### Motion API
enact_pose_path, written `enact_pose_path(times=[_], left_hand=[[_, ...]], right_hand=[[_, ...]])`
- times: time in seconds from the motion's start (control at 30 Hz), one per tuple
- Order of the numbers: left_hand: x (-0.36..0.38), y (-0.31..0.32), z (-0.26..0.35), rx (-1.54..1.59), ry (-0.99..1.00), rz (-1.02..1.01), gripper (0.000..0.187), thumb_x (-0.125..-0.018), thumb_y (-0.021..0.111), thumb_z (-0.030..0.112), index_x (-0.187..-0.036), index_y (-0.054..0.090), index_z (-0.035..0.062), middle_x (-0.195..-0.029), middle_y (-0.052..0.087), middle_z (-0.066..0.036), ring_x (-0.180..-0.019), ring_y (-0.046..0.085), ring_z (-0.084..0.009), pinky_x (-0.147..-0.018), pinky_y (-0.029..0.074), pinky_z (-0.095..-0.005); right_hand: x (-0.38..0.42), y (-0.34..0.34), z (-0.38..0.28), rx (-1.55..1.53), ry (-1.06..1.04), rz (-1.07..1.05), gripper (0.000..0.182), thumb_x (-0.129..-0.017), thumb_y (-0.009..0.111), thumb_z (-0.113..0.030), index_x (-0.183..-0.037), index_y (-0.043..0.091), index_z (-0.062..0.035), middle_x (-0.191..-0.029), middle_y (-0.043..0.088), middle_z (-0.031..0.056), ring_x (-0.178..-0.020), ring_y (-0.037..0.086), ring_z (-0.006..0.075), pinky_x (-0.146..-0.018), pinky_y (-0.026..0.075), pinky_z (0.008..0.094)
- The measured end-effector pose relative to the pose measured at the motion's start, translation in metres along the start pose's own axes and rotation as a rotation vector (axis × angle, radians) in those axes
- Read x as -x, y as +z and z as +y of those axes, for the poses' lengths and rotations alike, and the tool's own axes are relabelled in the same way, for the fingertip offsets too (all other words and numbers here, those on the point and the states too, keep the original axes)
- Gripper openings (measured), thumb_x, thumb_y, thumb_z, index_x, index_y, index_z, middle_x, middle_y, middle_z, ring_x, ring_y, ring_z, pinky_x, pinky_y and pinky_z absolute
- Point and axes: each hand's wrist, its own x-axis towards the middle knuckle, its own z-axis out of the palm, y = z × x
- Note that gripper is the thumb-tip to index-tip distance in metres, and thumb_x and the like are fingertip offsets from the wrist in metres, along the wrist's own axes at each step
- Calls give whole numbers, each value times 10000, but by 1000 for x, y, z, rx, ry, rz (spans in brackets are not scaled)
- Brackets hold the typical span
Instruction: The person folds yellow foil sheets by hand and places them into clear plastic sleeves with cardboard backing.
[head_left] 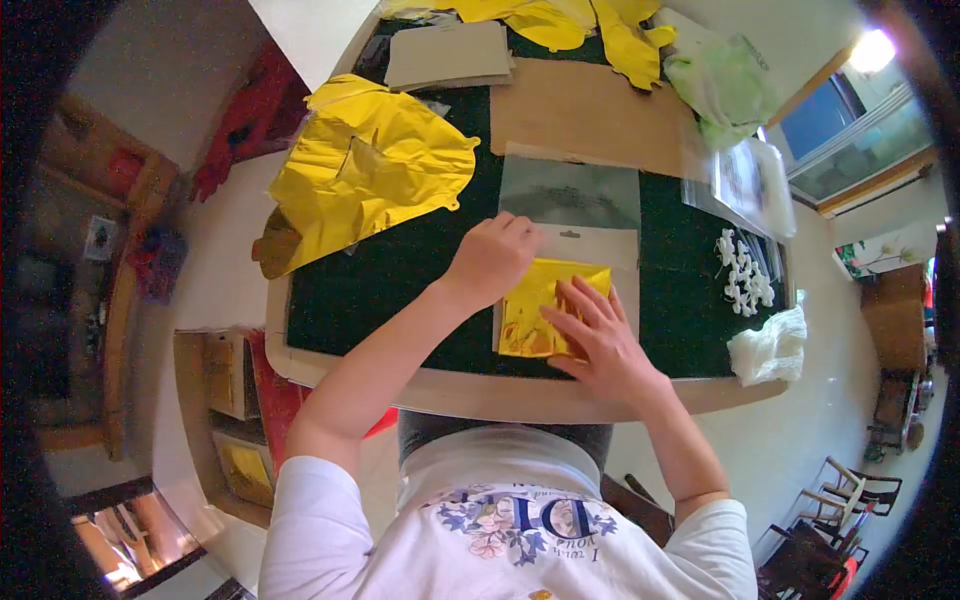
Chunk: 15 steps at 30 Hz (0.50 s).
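A folded gold foil balloon (530, 300) lies on a pale card with a hang hole (610, 245), near the table's front edge. My right hand (605, 340) rests on the balloon's right part, fingers spread and lying flat. My left hand (495, 260) is at the card's upper left corner with its fingers curled together. Whatever is between those fingertips, if anything, is hidden. A clear plastic bag (570, 195) lies flat just beyond the card.
A large unfolded gold foil balloon (385, 150) lies at the left, more gold foil (545, 20) at the back. Around stand a stack of cards (450, 55), brown cardboard (590, 110), a green plastic bag (725, 85), white clustered pieces (742, 275) and a crumpled white bag (770, 345).
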Motion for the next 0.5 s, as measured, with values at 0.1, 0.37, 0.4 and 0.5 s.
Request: enact_pose_path(times=[0.1, 0.37, 0.4, 0.5], left_hand=[[4, -2, 0, 35, -13, -39, 127, -757, 653, 118, -863, 601, 71, -935, 625, -80, -928, 608, -247, -773, 530, -362], [20, -2, -8, 631, -722, 179, 367, -861, 632, 91, -1216, 556, 31, -1115, 631, -135, -1063, 604, -248, -928, 479, -326], [18, -2, -12, 802, -875, 134, 401, -872, 629, 93, -1256, 537, 24, -1132, 629, -137, -1074, 602, -235, -949, 465, -319], [18, 1, -26, 965, -889, 88, 431, -886, 631, 94, -1287, 512, -10, -1186, 616, -129, -1069, 595, -180, -961, 447, -299]], right_hand=[[-6, 13, 23, 123, 43, 172, 505, -800, 704, -287, -1265, 561, -153, -1400, 435, 155, -1316, 380, 364, -1102, 226, 590], [-33, -19, 81, -368, 589, 608, 354, -852, 656, -125, -1178, 576, -13, -1007, 632, 128, -823, 632, 199, -677, 515, 309], [-43, -27, 89, -490, 711, 535, 349, -853, 658, -142, -1169, 588, -11, -931, 646, 108, -733, 626, 165, -604, 494, 280], [-50, -33, 106, -675, 774, 260, 324, -849, 675, -182, -1117, 618, -10, -750, 632, 49, -541, 559, 96, -464, 422, 238]])
